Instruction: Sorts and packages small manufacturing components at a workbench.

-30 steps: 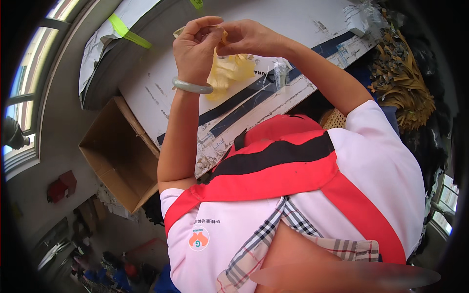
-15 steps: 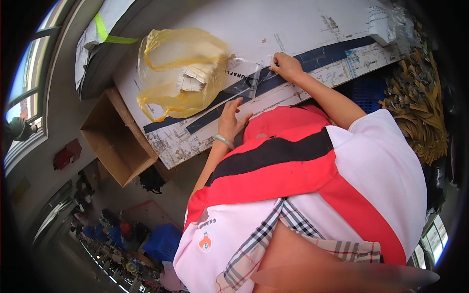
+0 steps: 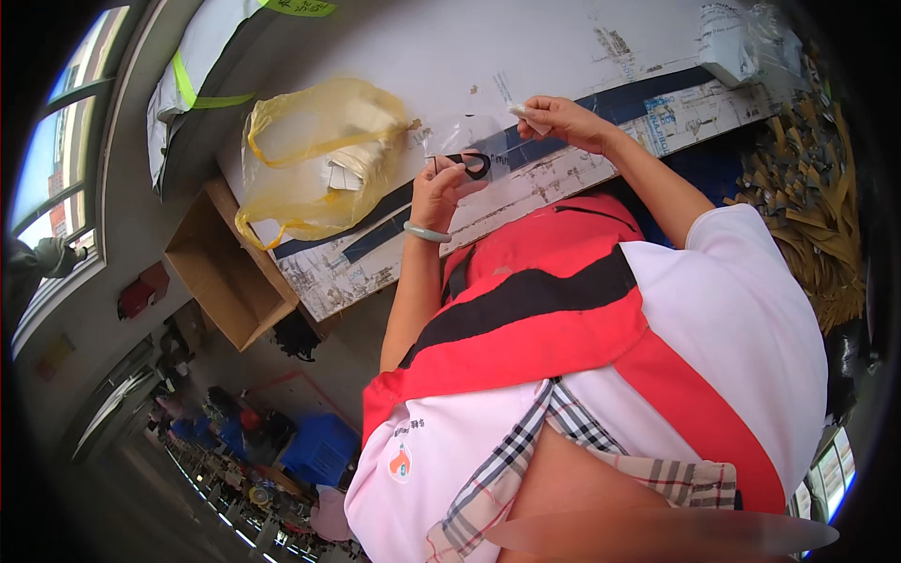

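My left hand (image 3: 437, 195), with a pale bangle at the wrist, is closed on the lower edge of a clear plastic bag (image 3: 460, 141) with black print. The bag is raised over the table's near edge. To its right, my right hand (image 3: 571, 125) pinches a small white slip (image 3: 531, 116) beside the bag's upper right side; whether slip and bag touch I cannot tell. A yellow see-through carrier bag (image 3: 272, 141) lies left of my hands, with bundled white slips (image 3: 345, 175) inside. Dark blue strips (image 3: 605, 101) run along the table beneath.
The white, scuffed table (image 3: 554, 47) slants across the top. An open cardboard box (image 3: 225, 272) stands off its left end. At the far right are a white wrapped pack (image 3: 725, 47) and a hanging bundle of brown strips (image 3: 798, 206). A blue crate (image 3: 321, 448) sits on the floor behind.
My left hand has gone from open to closed, lifting the clear bag off the table. My right hand now holds a white slip. The yellow bag looks slightly shifted, as does the whole view.
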`<state>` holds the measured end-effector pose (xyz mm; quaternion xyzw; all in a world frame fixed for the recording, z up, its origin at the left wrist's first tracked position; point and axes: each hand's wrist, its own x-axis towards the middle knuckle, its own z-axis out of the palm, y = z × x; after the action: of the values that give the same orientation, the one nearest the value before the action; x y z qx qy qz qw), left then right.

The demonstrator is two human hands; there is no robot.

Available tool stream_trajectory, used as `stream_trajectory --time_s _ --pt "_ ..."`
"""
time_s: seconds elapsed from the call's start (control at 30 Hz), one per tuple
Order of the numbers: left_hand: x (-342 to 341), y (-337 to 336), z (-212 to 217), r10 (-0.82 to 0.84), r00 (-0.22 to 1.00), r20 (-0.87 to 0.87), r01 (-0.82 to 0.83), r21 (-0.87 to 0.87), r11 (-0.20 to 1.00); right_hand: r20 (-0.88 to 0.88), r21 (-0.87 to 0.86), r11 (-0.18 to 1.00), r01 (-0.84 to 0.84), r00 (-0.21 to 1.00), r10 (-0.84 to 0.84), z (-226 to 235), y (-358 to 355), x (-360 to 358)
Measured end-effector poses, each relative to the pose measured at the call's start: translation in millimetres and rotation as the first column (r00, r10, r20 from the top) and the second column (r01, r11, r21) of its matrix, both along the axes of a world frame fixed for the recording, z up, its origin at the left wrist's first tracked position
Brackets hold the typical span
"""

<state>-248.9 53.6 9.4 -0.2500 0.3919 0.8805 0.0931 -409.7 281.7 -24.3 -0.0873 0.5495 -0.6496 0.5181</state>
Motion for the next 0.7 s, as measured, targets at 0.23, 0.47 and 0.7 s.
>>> stream_trajectory --time_s 0.23,0.47,0.7 --pt "7 -31 -31 -0.369 0.929 0.009 0.367 0.083 0.926 0.002 -0.16 0.96 -0.23 0.972 0.233 -7 -20 36" --pt "-11 -46 -55 -0.383 0.922 -0.056 0.386 0.098 0.917 -0.051 0.023 0.999 -0.021 0.998 0.023 0 -16 68" --pt "-56 20 -31 -0.263 0.964 0.035 0.24 0.307 0.921 -0.459 0.147 0.968 0.204 0.881 -0.116 30 36 30"
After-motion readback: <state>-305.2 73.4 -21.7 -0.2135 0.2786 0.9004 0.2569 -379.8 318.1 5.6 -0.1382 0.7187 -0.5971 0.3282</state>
